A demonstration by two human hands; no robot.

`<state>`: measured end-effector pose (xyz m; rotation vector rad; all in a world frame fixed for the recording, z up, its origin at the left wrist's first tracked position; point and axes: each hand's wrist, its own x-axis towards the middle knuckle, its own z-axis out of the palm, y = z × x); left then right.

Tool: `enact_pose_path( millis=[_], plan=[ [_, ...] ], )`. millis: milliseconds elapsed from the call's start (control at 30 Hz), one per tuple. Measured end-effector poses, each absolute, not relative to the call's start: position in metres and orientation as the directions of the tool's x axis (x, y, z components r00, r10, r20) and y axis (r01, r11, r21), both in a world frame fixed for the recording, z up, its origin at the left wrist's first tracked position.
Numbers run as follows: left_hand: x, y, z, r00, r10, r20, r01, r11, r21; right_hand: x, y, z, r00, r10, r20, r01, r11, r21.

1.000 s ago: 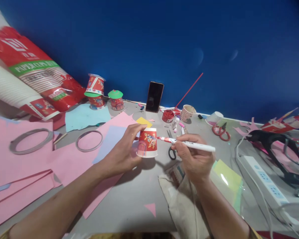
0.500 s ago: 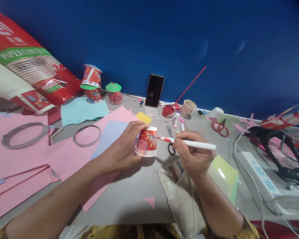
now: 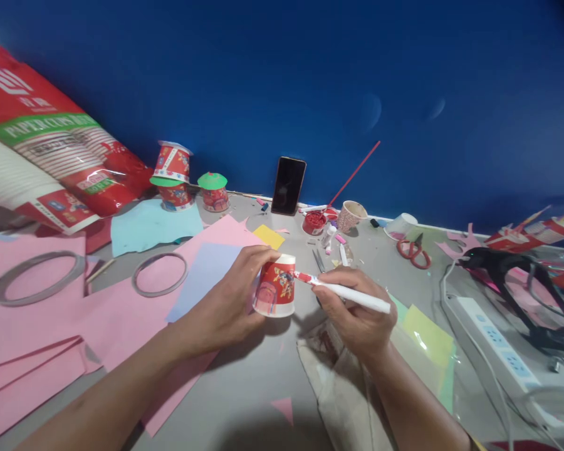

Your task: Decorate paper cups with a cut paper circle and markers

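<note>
Thumb and fingers of my left hand (image 3: 232,291) grip a red printed paper cup (image 3: 276,287) from its left side; it is upside down, its wide white rim low and slightly above the table. My right hand (image 3: 357,307) is closed around a white marker (image 3: 352,294) in a writing hold. The marker's red tip points left and meets the cup's right side near the top, though I cannot tell whether it is pressing. Beneath my right forearm lies a beige cloth (image 3: 343,388). Scissors (image 3: 318,260) are partly hidden behind my right hand.
Pink paper sheets (image 3: 117,319) and tape rings (image 3: 160,274) lie left. A bag of paper cups (image 3: 51,125), stacked decorated cups (image 3: 173,163) and a phone (image 3: 288,185) stand behind. Red-handled scissors (image 3: 413,252), a power strip (image 3: 498,341) and cables are right.
The view has tilted up slightly, so things appear lower. My right hand has shifted a little left and the marker now slants more steeply, its tip still at the cup's right side.
</note>
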<state>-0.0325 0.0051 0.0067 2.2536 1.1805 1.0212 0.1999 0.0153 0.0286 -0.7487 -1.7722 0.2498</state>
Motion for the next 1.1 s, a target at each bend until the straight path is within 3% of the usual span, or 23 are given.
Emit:
enact_pose_path(
  millis=[1100],
  plan=[
    [-0.032,0.004,-0.01,0.398,0.795,0.459,0.491,-0.607,0.626,0.197,0.018,0.033,-0.223,0.545,0.808,0.37,0.814,-0.448]
  ],
)
